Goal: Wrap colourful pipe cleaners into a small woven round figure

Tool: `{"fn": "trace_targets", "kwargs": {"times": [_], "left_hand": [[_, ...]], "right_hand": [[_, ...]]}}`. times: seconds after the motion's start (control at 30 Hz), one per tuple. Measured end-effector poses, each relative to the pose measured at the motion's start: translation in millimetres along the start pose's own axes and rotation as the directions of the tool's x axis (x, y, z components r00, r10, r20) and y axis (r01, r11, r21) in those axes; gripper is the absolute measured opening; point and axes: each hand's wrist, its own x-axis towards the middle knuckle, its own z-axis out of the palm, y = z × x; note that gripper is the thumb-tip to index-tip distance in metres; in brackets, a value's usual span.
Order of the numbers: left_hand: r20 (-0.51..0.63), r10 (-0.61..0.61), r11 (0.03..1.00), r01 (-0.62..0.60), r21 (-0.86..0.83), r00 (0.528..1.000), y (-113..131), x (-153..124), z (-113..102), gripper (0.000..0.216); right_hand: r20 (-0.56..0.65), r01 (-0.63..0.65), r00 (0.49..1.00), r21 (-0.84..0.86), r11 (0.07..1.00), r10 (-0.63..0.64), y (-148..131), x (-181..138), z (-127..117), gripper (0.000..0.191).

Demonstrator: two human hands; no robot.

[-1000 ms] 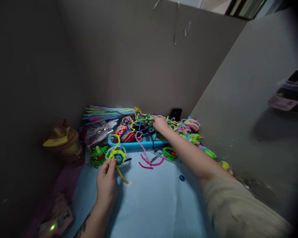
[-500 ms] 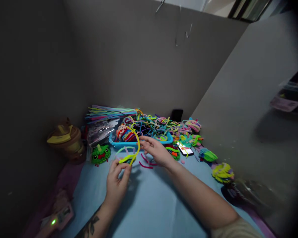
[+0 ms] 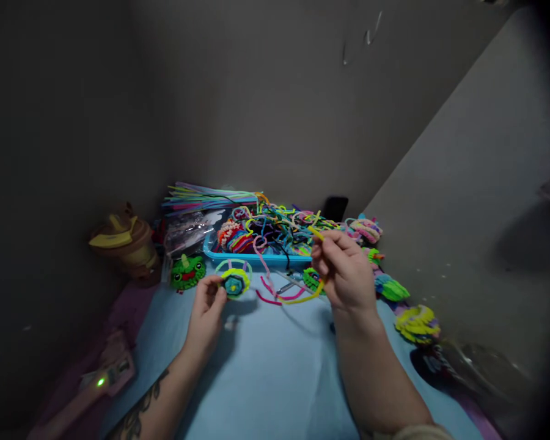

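Note:
My left hand (image 3: 206, 308) pinches the left edge of a small round pipe-cleaner piece (image 3: 235, 284), with a teal middle, a bright yellow ring and pale loops at its top. In my right hand (image 3: 351, 272), closed and raised to the right, is a yellow pipe cleaner (image 3: 308, 298). One short end pokes up past the fingers, and a longer part curves down to the left below the hand. Pink and magenta pipe cleaners (image 3: 268, 293) lie on the blue table cover (image 3: 275, 360) between my hands.
Behind my hands a blue tray (image 3: 256, 258) holds a tangle of pipe cleaners. Straight pipe cleaners (image 3: 211, 198) lie back left, near a green frog-like face (image 3: 187, 272) and a brown cup (image 3: 128, 250). Fuzzy coloured pieces (image 3: 417, 324) line the right side.
My right hand has moved right, drawing the yellow pipe cleaner away from my left hand. The round piece now faces me in my left hand. The view has shifted slightly.

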Motion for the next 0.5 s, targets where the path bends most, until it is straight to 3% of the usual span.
{"fn": "trace_targets", "kwargs": {"times": [0.07, 0.17, 0.27, 0.37, 0.5], "left_hand": [[0.004, -0.015, 0.999, 0.015, -0.04, 1.0, 3.6, 2.6, 5.4, 0.044], [0.103, -0.01, 1.0, 0.013, -0.021, 0.995, 28.8, 10.9, 22.5, 0.045], [0.283, 0.075, 0.994, -0.094, 0.055, 0.956, 71.6, 27.1, 43.3, 0.045], [0.497, 0.089, 0.97, -0.189, 0.154, 0.863, 111.1, 44.7, 58.1, 0.043], [0.581, 0.147, 0.932, -0.31, 0.191, 0.8, 131.8, 58.6, 64.3, 0.045]], "right_hand": [[-0.019, 0.15, 0.987, -0.196, 0.969, -0.157, -6.1, -1.5, -6.5, 0.012], [0.104, 0.273, 0.962, -0.413, 0.869, -0.253, -12.5, -1.2, -10.0, 0.012], [0.206, 0.371, 0.929, -0.468, 0.802, -0.309, -18.4, 1.1, -9.0, 0.011], [0.239, 0.444, 0.896, -0.471, 0.762, -0.374, -22.6, 3.2, -7.7, 0.019], [0.369, 0.545, 0.836, -0.474, 0.692, -0.406, -22.5, 7.9, -8.0, 0.026]]}}
